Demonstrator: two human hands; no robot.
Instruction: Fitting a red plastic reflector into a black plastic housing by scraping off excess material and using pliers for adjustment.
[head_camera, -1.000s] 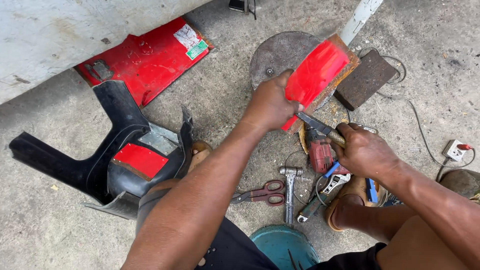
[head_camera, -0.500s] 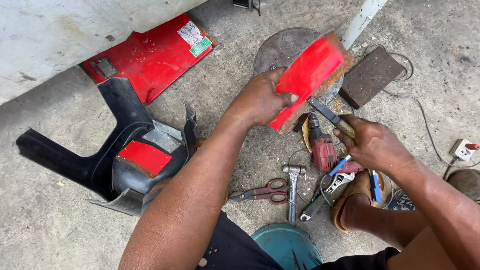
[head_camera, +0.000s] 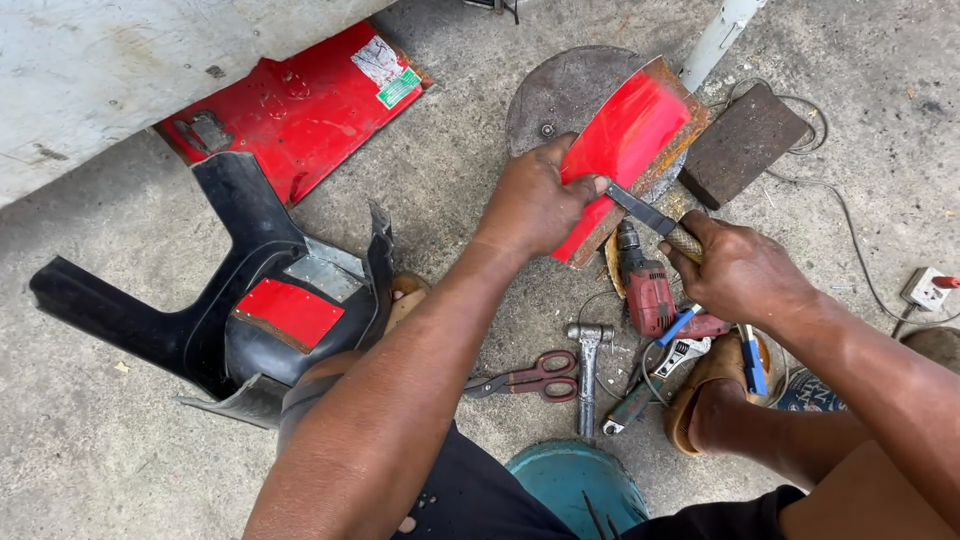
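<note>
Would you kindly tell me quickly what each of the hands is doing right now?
Left hand: closed on the red plastic panel piece.
Right hand: closed on a knife, blade against the panel.

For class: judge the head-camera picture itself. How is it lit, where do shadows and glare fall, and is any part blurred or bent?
Head view: soft, even daylight; only faint shadows under the left hand and right hand; a mild sheen on the red piece the left hand holds; floor tools such as the scissors stay sharp; forearms at the bottom edge look stretched by the wide lens.
</note>
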